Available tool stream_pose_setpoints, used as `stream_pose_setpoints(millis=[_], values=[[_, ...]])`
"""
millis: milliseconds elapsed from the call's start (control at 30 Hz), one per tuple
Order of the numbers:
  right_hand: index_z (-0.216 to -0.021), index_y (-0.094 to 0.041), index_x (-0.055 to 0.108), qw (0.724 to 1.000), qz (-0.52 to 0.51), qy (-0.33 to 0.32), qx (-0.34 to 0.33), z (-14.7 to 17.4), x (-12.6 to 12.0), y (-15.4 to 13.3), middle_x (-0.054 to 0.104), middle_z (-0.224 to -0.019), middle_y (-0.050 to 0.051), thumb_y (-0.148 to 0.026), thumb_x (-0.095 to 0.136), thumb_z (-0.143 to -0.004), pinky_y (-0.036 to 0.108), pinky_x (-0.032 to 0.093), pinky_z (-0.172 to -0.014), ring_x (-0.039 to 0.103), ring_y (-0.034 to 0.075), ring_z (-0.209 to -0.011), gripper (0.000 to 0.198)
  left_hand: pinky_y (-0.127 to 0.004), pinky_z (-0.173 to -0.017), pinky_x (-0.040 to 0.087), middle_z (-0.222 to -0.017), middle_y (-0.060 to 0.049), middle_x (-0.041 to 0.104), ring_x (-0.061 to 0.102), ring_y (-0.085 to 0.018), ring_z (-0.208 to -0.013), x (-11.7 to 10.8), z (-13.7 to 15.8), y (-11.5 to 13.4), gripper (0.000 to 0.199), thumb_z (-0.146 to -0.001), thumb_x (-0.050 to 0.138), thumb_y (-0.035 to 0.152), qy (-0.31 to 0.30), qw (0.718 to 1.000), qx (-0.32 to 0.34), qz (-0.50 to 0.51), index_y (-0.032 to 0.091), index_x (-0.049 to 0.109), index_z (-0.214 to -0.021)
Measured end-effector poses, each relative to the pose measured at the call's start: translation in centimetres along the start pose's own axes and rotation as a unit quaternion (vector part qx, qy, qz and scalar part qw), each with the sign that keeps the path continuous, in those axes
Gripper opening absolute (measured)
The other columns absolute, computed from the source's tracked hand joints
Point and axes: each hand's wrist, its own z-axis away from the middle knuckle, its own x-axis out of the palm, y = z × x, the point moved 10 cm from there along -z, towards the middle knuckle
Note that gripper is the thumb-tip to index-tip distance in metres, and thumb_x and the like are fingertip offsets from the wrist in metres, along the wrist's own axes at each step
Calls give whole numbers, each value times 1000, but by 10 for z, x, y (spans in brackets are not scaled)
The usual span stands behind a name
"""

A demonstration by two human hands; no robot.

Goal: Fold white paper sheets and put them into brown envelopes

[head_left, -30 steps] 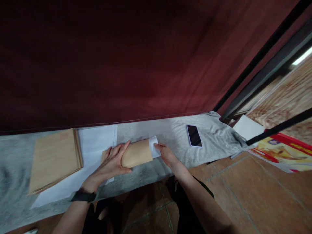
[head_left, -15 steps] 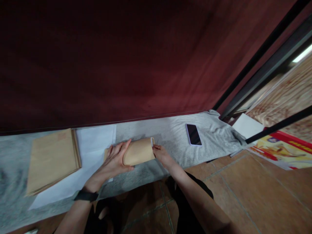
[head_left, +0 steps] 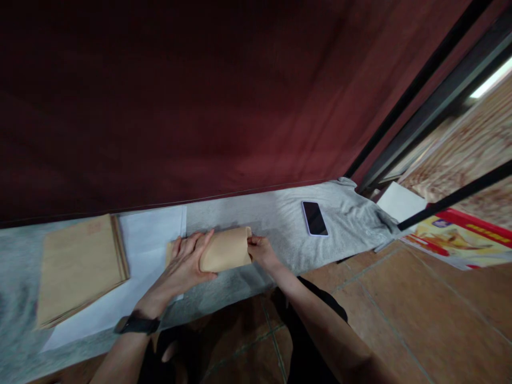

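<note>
A brown paper envelope (head_left: pixel 226 249) lies across the grey cloth in front of me, its right end turned to my right hand. My left hand (head_left: pixel 190 261) spans its left part, thumb along the near edge and fingers over the far side, gripping it. At the right end, the fingers of my right hand (head_left: pixel 261 250) are closed on the envelope's mouth, their tips partly hidden there. To the left, a stack of larger brown envelopes (head_left: pixel 80 266) rests on white paper sheets (head_left: pixel 154 229).
A phone (head_left: pixel 315 218) lies on the grey cloth (head_left: pixel 280 213) to the right. Behind rises a dark red fabric wall (head_left: pixel 224 106). Black metal bars (head_left: pixel 420 90) slant at the right, near a red and yellow printed box (head_left: pixel 460 240) above the tiled floor (head_left: pixel 384 298).
The white strip that showed at the envelope's right end is out of sight now. My right fingers have shifted slightly at the mouth, while my left hand keeps its hold.
</note>
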Motion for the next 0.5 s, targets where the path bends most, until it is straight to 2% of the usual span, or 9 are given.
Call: stream_pose_setpoints(millis=[200, 367, 500], values=[[-56, -21, 67, 998, 42, 40, -30, 0, -10, -8, 59, -53, -4, -21, 60, -66, 22, 39, -55, 57, 15, -61, 13, -55, -122, 13, -160, -17, 34, 31, -38, -147, 1, 2, -3, 110, -69, 78, 51, 5, 1000, 11, -4, 26, 21, -160], [-54, -24, 64, 994, 68, 59, -54, 0, -16, -13, 59, -55, -4, -18, 61, -66, 24, 41, -59, 59, 17, -66, 13, -58, -120, 17, -166, -15, 26, 27, -38, -150, 20, 7, -10, 93, -81, 67, 56, -54, 998, -12, 2, 30, 25, -160], [-64, -27, 65, 993, 70, 69, -71, 0, -17, -15, 67, -67, -3, -12, 63, -65, 26, 47, -69, 63, 18, -73, 15, -60, -120, 18, -168, -14, 23, 24, -37, -153, 29, 10, -13, 85, -87, 60, 57, -76, 997, -21, -8, 32, 25, -160]])
